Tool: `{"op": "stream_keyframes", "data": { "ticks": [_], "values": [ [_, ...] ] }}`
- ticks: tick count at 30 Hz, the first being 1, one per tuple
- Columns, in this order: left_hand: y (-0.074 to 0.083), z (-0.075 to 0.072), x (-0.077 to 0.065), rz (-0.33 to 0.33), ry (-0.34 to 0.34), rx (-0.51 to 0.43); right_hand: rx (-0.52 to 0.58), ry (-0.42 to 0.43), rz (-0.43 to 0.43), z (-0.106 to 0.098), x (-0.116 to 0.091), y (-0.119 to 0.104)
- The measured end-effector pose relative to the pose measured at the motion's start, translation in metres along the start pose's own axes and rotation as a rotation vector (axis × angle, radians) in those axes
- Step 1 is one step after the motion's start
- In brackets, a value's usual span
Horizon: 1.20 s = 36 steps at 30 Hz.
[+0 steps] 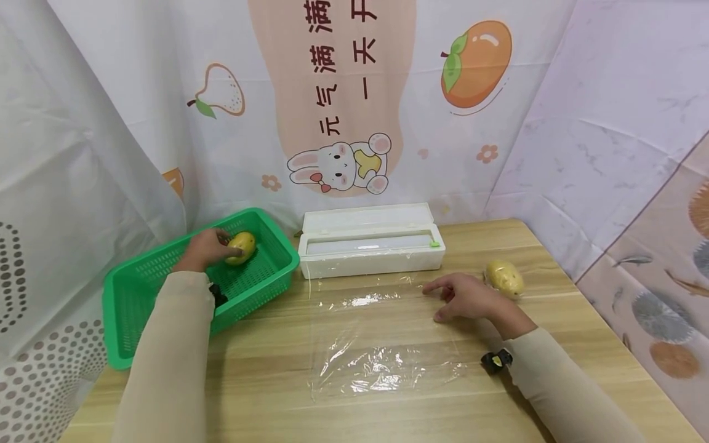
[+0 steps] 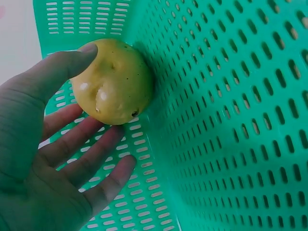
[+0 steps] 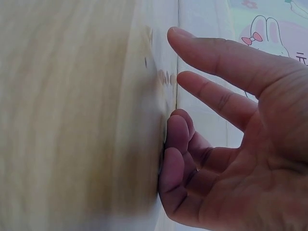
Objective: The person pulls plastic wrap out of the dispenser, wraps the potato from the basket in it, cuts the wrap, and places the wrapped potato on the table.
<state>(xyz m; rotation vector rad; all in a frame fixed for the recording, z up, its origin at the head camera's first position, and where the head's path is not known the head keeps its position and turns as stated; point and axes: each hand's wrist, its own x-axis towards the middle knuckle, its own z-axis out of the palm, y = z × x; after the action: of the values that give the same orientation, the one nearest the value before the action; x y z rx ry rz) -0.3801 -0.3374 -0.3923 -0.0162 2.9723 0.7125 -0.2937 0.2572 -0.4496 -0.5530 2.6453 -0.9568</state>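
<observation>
In the head view, my left hand (image 1: 205, 249) reaches into a green basket (image 1: 256, 298) and holds a yellow potato (image 1: 242, 247). The left wrist view shows the thumb on one side of the potato (image 2: 115, 82) and the fingers along its underside. A sheet of clear cling film (image 1: 368, 344) lies spread on the table, running up to a white cling film box (image 1: 373, 266). My right hand (image 1: 464, 298) is low at the film's right edge, index finger extended. The right wrist view shows its other fingers (image 3: 174, 166) loosely bent at the table surface, holding nothing.
A film-wrapped potato (image 1: 505, 278) sits on the table just right of my right hand. The box's lid (image 1: 368, 216) stands raised, with a green slider (image 1: 434, 243) at its right end. A printed curtain (image 1: 232, 154) hangs behind the wooden table (image 1: 266, 394).
</observation>
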Motion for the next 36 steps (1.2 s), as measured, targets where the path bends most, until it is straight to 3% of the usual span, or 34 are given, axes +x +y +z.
{"op": "stream_keyframes", "data": {
  "ticks": [21,36],
  "values": [
    [0.005,-0.003,-0.001,0.003,-0.01,0.033,0.012,-0.003,-0.003,-0.001,-0.001,-0.002],
    [0.02,-0.021,-0.007,0.027,0.005,0.03,0.011,-0.006,0.013,0.001,-0.001,-0.004]
  ]
}}
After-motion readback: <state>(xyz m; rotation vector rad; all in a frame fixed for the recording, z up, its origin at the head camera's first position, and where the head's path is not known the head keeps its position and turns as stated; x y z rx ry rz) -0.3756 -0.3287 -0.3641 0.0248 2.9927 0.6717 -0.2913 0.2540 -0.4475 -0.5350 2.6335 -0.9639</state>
